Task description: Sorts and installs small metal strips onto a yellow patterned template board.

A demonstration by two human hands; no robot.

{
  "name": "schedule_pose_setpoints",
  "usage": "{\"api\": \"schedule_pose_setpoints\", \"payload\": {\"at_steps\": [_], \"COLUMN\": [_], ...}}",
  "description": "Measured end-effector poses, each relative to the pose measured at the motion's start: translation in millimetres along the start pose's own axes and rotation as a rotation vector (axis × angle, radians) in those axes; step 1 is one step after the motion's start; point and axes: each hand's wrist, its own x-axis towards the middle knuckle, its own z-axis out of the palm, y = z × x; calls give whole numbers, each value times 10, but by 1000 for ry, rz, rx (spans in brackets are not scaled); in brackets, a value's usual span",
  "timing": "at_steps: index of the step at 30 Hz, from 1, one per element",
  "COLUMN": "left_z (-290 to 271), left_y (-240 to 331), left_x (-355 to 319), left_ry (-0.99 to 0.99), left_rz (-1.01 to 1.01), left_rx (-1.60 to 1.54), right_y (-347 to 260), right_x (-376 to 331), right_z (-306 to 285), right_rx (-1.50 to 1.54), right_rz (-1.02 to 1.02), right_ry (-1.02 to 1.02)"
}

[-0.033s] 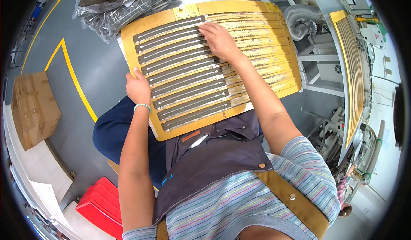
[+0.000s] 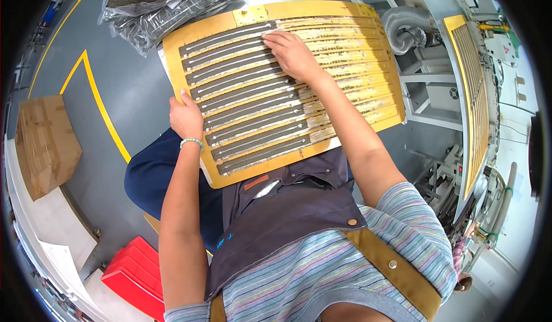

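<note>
A large yellow slotted board [image 2: 379,106] lies tilted across my lap. Dark strips [image 2: 244,101] run in rows over its left part, with pale, rough lines between them. My left hand [image 2: 186,118] holds the board's left edge, thumb on top and the other fingers out of sight beneath. Near the far middle, my right hand [image 2: 292,55] rests on the board with fingers stretched to the left. Its fingertips touch the strips close to their right ends; the thumb is hidden. On the right part, the yellow rows show whitish, flaky residue.
Clear plastic bags [image 2: 155,20] of dark pieces lie beyond the board. A cardboard box [image 2: 46,144] and red bins [image 2: 135,279] are at left. To the right are a silver flexible duct [image 2: 402,26], a white frame [image 2: 431,78] and another slotted yellow board [image 2: 474,103] standing upright.
My right hand has shifted slightly to the left over the strips. The left hand and the board are nearly still.
</note>
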Motion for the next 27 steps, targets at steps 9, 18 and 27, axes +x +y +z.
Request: {"api": "schedule_pose_setpoints", "payload": {"at_steps": [9,18,27], "left_z": [11,30,53], "left_y": [1,0,-63], "left_x": [9,7,21], "left_ry": [-8,18,12], "left_rz": [-22,-14,17], "left_rx": [11,22,21], "right_y": [355,480,-171], "right_x": [77,-127,-436], "right_z": [-54,-252,-313], "right_rx": [66,-9,158], "right_rz": [-69,3,90], "right_ry": [-170,-141,-63]}}
